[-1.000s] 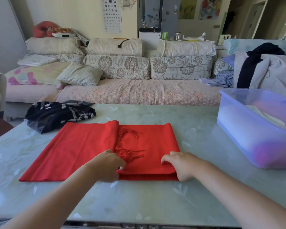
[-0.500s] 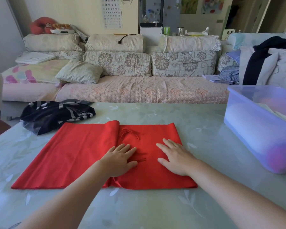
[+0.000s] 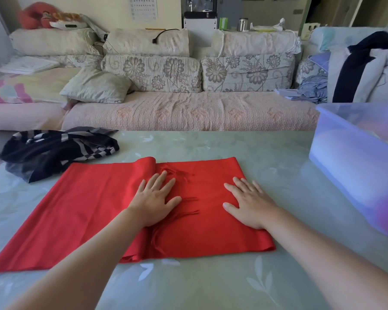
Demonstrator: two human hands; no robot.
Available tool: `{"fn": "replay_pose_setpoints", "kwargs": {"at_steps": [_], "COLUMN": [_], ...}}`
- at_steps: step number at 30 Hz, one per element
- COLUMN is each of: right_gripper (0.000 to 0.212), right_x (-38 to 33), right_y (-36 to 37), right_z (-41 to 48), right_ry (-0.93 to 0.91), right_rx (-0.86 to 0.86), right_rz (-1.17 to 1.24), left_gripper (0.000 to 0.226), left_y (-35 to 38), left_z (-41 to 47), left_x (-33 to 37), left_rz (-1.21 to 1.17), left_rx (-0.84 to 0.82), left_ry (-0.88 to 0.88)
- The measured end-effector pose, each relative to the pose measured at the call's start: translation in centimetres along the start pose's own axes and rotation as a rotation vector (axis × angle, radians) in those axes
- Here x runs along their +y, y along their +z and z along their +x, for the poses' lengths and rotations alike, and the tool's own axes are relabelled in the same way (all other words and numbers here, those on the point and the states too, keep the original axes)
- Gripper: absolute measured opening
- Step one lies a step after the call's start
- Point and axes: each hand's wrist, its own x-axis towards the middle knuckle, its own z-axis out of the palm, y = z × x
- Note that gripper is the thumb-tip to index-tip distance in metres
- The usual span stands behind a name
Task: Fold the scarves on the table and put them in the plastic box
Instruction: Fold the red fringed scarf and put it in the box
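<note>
Table (image 3: 211, 287): red scarf (image 3: 87, 209) flat under both hands' spread fingers (image 3: 159, 182).

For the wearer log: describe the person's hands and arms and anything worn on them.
The left hand and right hand are bare: no gloves, rings, watch or bracelet. The left forearm and right forearm are uncovered too; no sleeve shows before the frame edge.
</note>
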Motion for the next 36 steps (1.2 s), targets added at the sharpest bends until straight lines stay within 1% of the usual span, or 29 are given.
{"fn": "replay_pose_setpoints", "kwargs": {"at_steps": [2, 3, 5, 7, 9, 11, 18, 22, 24, 25, 27, 28, 31, 32, 34, 36], "right_gripper": [0.069, 0.07, 0.079, 0.079, 0.073, 0.068, 0.066, 0.069, 0.067, 0.064, 0.054, 0.05, 0.048, 0.047, 0.04, 0.034], "right_x": [-1.3, -2.1, -3.5, -4.0, -3.2, -1.6, 6.3, 10.1, 11.2, 11.7, 12.7, 13.2, 14.7, 15.2, 15.7, 16.1], "right_y": [-0.2, -0.1, 0.5, 1.3, 1.5, 1.2, -0.1, -1.4, -2.0, -2.2, -2.4, -2.5, -2.3, -2.3, -2.2, -2.1], "right_z": [0.3, 0.2, -0.3, -0.9, -1.2, -1.7, -5.0, -7.2, -8.2, -8.6, -9.1, -9.1, -9.0, -9.0, -9.0, -8.8], "right_ry": [0.009, -0.017, -0.119, -0.176, -0.169, -0.152, -0.047, 0.015, 0.04, 0.062, 0.097, 0.118, 0.238, 0.28, 0.344, 0.398], "right_rx": [0.087, 0.129, 0.121, 0.045, 0.015, 0.008, -0.08, -0.13, -0.128, -0.085, 0.045, 0.095, 0.16, 0.167, 0.172, 0.156], "right_rz": [-0.056, -0.046, 0.047, 0.098, 0.076, 0.043, 0.047, 0.091, 0.174, 0.245, 0.325, 0.305, 0.247, 0.235, 0.215, 0.223], "left_gripper": [0.087, 0.088, 0.096, 0.108, 0.112, 0.113, 0.089, 0.083, 0.077, 0.072, 0.062, 0.055, 0.037, 0.035, 0.038, 0.044], "left_y": [-0.4, -0.4, -0.2, 0.3, 0.7, 0.7, 0.9, 0.2, -0.5, -0.9, -1.7, -2.1, -2.8, -2.7, -2.5, -2.1], "left_z": [-0.5, -0.9, -2.0, -3.2, -3.8, -3.9, -3.5, -2.2, -1.1, -0.4, 1.2, 2.2, 5.4, 6.5, 8.6, 10.4], "left_x": [-0.6, -1.1, -1.7, -1.7, -0.9, 0.8, 10.4, 15.3, 17.4, 18.4, 20.6, 21.7, 25.1, 26.2, 28.5, 30.4], "left_rz": [-0.039, -0.059, -0.103, -0.086, -0.061, -0.065, -0.087, -0.125, -0.147, -0.147, -0.155, -0.173, -0.234, -0.253, -0.234, -0.117], "left_rx": [0.121, 0.135, 0.042, -0.068, -0.095, -0.081, -0.106, -0.16, -0.105, -0.052, 0.061, 0.102, 0.126, 0.111, 0.071, 0.05], "left_ry": [0.0, -0.008, -0.003, 0.026, 0.034, 0.038, 0.079, 0.098, 0.074, 0.083, 0.157, 0.211, 0.373, 0.418, 0.49, 0.55]}}
